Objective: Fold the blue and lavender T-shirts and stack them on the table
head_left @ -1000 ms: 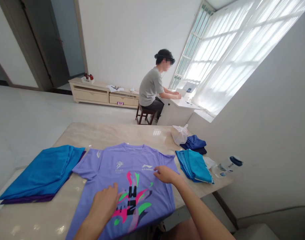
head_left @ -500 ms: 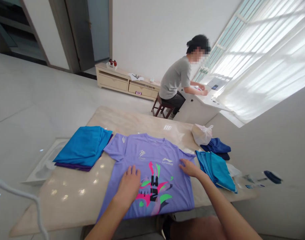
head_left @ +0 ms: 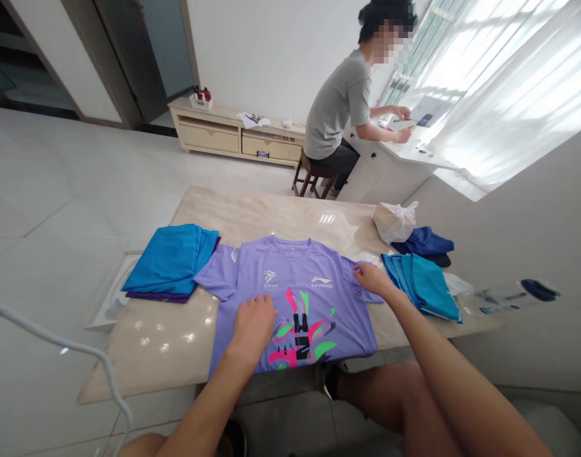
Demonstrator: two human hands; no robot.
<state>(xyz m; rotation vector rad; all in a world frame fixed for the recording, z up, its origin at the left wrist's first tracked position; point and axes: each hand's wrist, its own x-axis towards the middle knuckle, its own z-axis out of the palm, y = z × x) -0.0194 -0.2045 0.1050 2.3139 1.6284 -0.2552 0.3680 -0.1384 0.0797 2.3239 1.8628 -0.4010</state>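
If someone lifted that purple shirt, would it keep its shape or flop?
The purple shirt would probably flop: soft creases show around its sleeves. It's likely light, since the fabric looks thin and lies flat on the table. Pushed sideways, it might bunch up.

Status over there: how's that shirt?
Left hand over purple shirt, right hand at its sleeve. Shirt spread on table. Blue pile close left, teal pile right.

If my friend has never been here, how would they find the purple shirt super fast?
Look for the beige table. On it, between a folded blue stack at the left and folded turquoise clothes at the right, lies the purple shirt. Unlike its folded neighbours, it is spread out, with a bright pink, green and black print.
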